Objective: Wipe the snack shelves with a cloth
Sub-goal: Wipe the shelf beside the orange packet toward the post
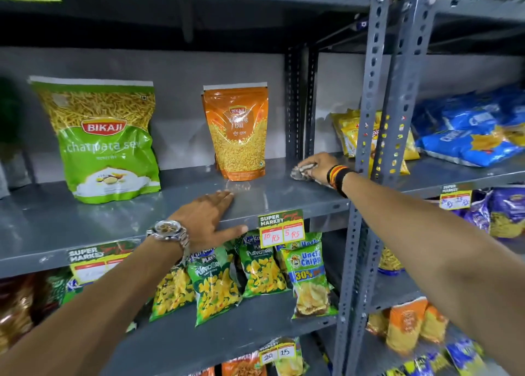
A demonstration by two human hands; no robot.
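Observation:
A grey metal shelf (270,196) runs across the middle of the view. My right hand (321,166) presses a crumpled greyish cloth (301,171) onto the shelf's right end, beside the upright post. My left hand (211,219) lies flat, fingers apart, on the shelf's front edge, a watch on its wrist. An orange Bikaji Moong Dal pouch (237,132) stands upright just left of the cloth. A green Bikaji sev bag (105,142) stands farther left.
Perforated grey posts (369,120) separate this bay from the right one, which holds yellow (348,132) and blue packets (468,131). Green puffcorn and chips bags (255,273) hang on the shelf below. A price tag (281,228) is clipped to the shelf's front edge.

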